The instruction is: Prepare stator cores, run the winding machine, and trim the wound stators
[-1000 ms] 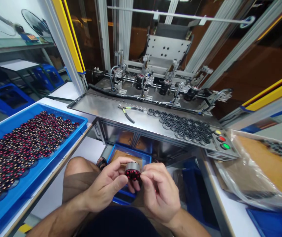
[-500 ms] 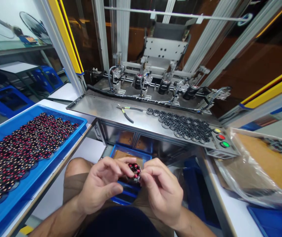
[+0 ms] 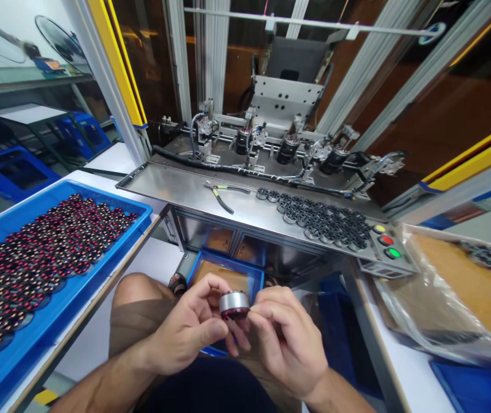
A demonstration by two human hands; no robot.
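A motor stator [image 3: 234,304], a short silver cylinder with dark and red windings showing at its rims, is held above my lap. The fingers and thumb of my left hand [image 3: 191,321] close around its left side. My right hand [image 3: 291,335] is closed, thumb and forefinger pinched together at the stator's lower right edge. Whether a thin wire lies between those fingertips is too small to tell. On the metal ledge [image 3: 163,186] ahead lie pliers [image 3: 223,195] with black and yellow handles, left of a cluster of bare dark stator cores [image 3: 327,218].
A blue tray [image 3: 142,221] full of wound stators is on the left table. Behind the ledge stands a winding machine [image 3: 288,146]. Yellow, red and green buttons [image 3: 394,252] are at the ledge's right end, beside a plastic-lined box [image 3: 452,287]. A blue bin [image 3: 256,281] lies below my hands.
The stator has been tipped, so its silver side faces me instead of its wound red face. My left fingers have shifted around it; my right hand stays pinched at its edge.
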